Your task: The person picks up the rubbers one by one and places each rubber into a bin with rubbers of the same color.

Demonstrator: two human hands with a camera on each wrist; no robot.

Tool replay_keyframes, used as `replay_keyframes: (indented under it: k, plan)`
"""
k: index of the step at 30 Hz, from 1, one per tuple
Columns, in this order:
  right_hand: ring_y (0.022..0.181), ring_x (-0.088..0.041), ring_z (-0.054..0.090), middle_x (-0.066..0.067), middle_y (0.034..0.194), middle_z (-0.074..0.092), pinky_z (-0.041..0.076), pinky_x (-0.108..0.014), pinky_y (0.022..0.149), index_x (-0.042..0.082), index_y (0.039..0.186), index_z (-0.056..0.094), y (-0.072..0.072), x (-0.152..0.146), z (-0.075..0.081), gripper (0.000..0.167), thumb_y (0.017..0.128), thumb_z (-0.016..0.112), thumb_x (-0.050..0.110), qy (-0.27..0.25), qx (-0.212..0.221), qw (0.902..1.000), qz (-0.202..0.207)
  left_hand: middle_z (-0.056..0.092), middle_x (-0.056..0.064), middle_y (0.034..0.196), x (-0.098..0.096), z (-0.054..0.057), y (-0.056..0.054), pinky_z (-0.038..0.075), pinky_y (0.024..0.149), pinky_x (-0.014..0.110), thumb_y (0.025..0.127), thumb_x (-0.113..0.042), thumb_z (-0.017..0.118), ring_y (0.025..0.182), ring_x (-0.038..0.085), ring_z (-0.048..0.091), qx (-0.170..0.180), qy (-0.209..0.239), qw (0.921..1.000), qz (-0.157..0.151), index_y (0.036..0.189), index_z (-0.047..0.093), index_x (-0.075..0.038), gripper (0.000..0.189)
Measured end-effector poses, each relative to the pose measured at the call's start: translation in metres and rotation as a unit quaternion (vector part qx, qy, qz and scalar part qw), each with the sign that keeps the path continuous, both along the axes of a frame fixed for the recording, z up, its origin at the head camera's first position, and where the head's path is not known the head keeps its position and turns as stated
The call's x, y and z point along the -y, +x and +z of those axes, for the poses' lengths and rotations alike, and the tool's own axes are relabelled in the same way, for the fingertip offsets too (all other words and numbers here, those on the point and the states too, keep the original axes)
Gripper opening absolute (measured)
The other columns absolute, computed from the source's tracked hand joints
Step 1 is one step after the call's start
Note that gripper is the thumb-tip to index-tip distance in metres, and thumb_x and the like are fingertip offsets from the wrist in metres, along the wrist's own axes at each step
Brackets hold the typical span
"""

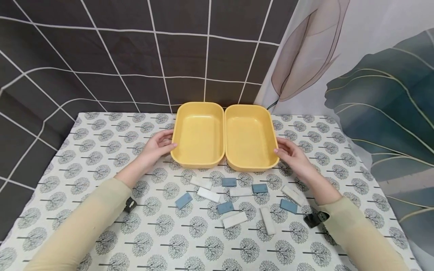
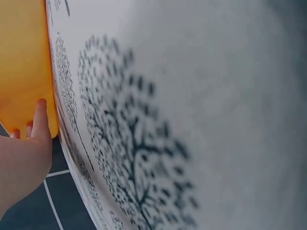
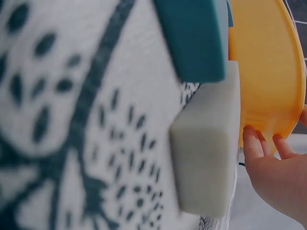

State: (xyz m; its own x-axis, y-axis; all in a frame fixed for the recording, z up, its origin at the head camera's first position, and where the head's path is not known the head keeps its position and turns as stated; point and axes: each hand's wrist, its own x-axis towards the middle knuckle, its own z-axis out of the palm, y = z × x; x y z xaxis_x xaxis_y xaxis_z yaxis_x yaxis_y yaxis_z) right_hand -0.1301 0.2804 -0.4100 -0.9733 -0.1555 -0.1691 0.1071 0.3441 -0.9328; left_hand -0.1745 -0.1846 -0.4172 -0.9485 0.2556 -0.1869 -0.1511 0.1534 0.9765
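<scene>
Two yellow rectangular bins, a left bin (image 1: 198, 141) and a right bin (image 1: 251, 143), stand side by side at the back of the table, their inner walls close together. My left hand (image 1: 157, 146) touches the outer side of the left bin, its thumb near the rim. In the left wrist view, the extended thumb (image 2: 41, 120) lies against the orange-looking wall. On the other side, my right hand (image 1: 294, 155) rests its fingertips against the right bin's outer wall. The right wrist view shows those fingers (image 3: 252, 143) on the wall. Nothing lies inside either bin.
Several flat white blocks (image 1: 235, 219) and blue blocks (image 1: 184, 200) lie scattered in front of the bins on a tree-patterned cloth (image 1: 152, 241). One white block (image 3: 204, 158) is close to the right wrist. A dark grid-patterned curtain (image 1: 183, 52) hangs behind.
</scene>
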Motion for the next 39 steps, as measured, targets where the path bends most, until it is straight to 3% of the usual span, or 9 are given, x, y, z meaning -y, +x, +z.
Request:
replay_keyframes:
  k: [9, 19, 28, 34, 39]
  plan:
    - [0.11, 0.009, 0.059, -0.035, 0.158, 0.041, 0.051, -0.004, 0.1, -0.009, 0.162, 0.027, -0.0012, -0.0015, -0.0009, 0.064, 0.108, 0.056, 0.013, -0.004, -0.003, 1.0, 0.004, 0.041, 0.023, 0.163, 0.0049, -0.0027, -0.002, 0.055, 0.102, 0.01, 0.101, -0.002, 0.063, 0.127, 0.01, 0.055, 0.014, 0.004, 0.9998, -0.013, 0.164, 0.032, -0.002, 0.07]
    - [0.11, 0.009, 0.059, -0.036, 0.158, 0.041, 0.052, -0.005, 0.099, -0.01, 0.161, 0.027, -0.0012, 0.0001, 0.0011, 0.064, 0.108, 0.056, 0.012, -0.007, -0.003, 0.9999, 0.007, 0.034, 0.022, 0.165, 0.0067, -0.0074, -0.0003, 0.057, 0.104, 0.016, 0.1, 0.006, 0.057, 0.124, 0.005, 0.056, 0.023, 0.077, 0.9963, -0.028, 0.165, 0.025, 0.0, 0.073]
    - [0.11, 0.008, 0.06, -0.035, 0.157, 0.043, 0.052, -0.005, 0.099, -0.01, 0.161, 0.028, -0.0012, -0.0011, 0.0025, 0.064, 0.107, 0.057, 0.01, -0.005, -0.003, 0.9999, 0.009, 0.047, 0.007, 0.151, 0.0078, -0.0072, 0.0018, 0.057, 0.105, 0.017, 0.099, 0.008, 0.056, 0.121, 0.004, 0.058, 0.016, 0.094, 0.9951, -0.029, 0.164, 0.025, 0.002, 0.072]
    - [0.11, 0.009, 0.061, -0.036, 0.156, 0.044, 0.051, -0.005, 0.101, -0.011, 0.16, 0.029, 0.0011, -0.0015, 0.0038, 0.064, 0.106, 0.057, 0.008, -0.005, 0.0, 0.9999, 0.011, 0.036, 0.021, 0.163, 0.0069, -0.0073, 0.0031, 0.057, 0.104, 0.016, 0.099, 0.009, 0.056, 0.122, 0.004, 0.057, 0.022, 0.091, 0.9951, -0.03, 0.164, 0.025, 0.003, 0.072]
    - [0.111, 0.009, 0.061, -0.035, 0.157, 0.043, 0.05, -0.004, 0.101, -0.01, 0.16, 0.029, 0.0016, -0.004, 0.0046, 0.064, 0.107, 0.058, 0.01, -0.001, 0.003, 0.9999, 0.016, 0.029, 0.025, 0.168, 0.0071, -0.0068, 0.0046, 0.057, 0.105, 0.016, 0.099, 0.008, 0.056, 0.124, 0.005, 0.055, 0.03, 0.087, 0.9952, -0.033, 0.165, 0.023, 0.001, 0.074]
